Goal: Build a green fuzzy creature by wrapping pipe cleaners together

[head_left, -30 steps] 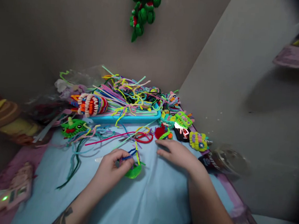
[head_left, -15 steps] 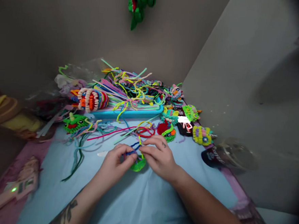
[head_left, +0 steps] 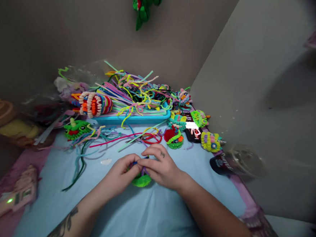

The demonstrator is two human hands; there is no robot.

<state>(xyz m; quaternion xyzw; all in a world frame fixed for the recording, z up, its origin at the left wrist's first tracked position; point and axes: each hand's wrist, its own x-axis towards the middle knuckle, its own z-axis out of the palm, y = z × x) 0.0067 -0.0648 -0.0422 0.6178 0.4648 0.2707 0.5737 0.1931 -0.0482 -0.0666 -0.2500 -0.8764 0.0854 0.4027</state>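
Observation:
My left hand and my right hand meet over the light blue cloth, with fingertips almost touching. Between them is a small fuzzy pipe-cleaner piece, bright green at the bottom with purple strands above. My left thumb and index finger pinch it from the left. A short bit of blue pipe cleaner shows at the fingertips, the rest covered by my fingers. My right thumb and index finger are closed at the same spot. A small white scrap lies left of my hands.
Behind my hands stands a blue tray heaped with pipe cleaners. Several finished fuzzy figures surround it, including a green horned one. A phone and a dark coffee cup are on the right. A pink device with a green light lies left.
My right hand has come in towards my left. The blue pipe-cleaner strand that showed between my fingers is now mostly covered. The whole view has shifted slightly.

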